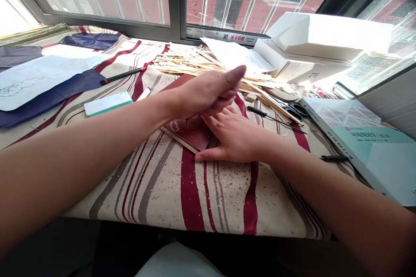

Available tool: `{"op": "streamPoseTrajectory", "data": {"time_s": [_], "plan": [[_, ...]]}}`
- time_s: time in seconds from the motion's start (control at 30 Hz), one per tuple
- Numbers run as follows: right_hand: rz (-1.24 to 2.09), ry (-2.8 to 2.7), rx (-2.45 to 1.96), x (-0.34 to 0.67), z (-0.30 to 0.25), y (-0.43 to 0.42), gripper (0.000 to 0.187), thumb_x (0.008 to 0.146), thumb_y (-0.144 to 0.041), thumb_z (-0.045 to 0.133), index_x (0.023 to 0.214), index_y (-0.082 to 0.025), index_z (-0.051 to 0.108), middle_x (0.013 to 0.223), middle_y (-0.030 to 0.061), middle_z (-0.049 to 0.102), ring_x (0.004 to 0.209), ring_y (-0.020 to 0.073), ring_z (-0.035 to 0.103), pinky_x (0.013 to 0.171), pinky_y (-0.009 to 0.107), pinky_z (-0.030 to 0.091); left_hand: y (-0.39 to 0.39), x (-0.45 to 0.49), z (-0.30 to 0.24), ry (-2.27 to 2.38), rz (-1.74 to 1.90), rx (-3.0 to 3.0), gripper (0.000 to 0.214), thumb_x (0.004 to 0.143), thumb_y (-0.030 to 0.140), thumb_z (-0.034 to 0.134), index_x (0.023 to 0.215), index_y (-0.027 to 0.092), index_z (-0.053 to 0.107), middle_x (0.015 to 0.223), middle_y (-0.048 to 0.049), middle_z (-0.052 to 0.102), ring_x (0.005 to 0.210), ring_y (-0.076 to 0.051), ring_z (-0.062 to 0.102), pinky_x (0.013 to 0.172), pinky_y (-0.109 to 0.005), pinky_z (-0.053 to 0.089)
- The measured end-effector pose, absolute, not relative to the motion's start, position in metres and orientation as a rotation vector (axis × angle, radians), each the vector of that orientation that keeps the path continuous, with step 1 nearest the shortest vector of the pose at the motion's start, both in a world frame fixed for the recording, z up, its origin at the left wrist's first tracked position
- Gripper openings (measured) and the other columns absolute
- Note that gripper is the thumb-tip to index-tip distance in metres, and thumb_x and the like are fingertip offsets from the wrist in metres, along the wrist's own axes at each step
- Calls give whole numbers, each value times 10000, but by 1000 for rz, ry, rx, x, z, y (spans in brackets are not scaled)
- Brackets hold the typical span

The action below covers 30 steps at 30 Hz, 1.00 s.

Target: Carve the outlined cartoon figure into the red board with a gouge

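- Pen (121,75) lies on the cloth (162,190).
- Left hand (208,93) is curled over the board (191,132), which lies mid-cloth; cannot tell if it grips anything.
- Right hand (234,136) presses flat on the board, grasping nothing.
- Scissors (294,110) lie to the right.

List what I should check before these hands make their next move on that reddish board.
1. Right hand flat on the reddish board: ok.
2. Left hand grip: cannot tell; fingers curled, contents hidden.
3. Board lying on the striped cloth: ok.
4. Hands clear of each other: not ok; the left is over the right one.
5. Scissors out of the way: ok, lying apart at the right.
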State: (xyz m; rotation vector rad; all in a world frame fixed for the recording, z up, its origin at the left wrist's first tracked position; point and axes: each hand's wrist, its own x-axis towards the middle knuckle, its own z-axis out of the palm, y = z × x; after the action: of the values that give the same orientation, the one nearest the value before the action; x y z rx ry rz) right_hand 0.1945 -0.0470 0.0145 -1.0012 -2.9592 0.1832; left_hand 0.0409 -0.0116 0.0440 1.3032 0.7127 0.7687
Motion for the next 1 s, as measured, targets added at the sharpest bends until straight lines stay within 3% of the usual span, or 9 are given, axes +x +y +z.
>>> {"op": "streamPoseTrajectory", "data": {"time_s": [0.07,0.23,0.47,1.0], "plan": [[211,-2955,-1008,195,14,-46,1325,817,-927,570,1681,36,286,1760,301,227,1671,473,153,1351,666,140,-14,44,41,791,874,1332,604,1083,489,567,586,185,408,477,73,315,354,-8,259,362,-141,160],[320,-2954,-1036,196,14,-44,1324,814,-941,548,1695,9,275,1769,283,168,1673,478,101,1339,703,136,-21,32,37,900,1014,1036,569,1137,496,408,645,213,357,450,94,278,316,-25,200,340,-166,104],[317,-3004,-1125,195,18,-41,1345,841,-925,526,1712,27,144,1781,263,35,1685,441,34,1355,659,108,-22,17,64,529,1271,1251,613,1161,483,269,617,211,344,481,73,270,327,-23,233,366,-161,166],[364,-3091,-1025,207,28,-41,1267,886,-871,532,1700,41,202,1775,293,134,1673,471,113,1349,657,170,-18,38,43,671,1155,1142,626,1160,467,337,597,193,343,464,83,275,324,-5,224,364,-135,148]]}}
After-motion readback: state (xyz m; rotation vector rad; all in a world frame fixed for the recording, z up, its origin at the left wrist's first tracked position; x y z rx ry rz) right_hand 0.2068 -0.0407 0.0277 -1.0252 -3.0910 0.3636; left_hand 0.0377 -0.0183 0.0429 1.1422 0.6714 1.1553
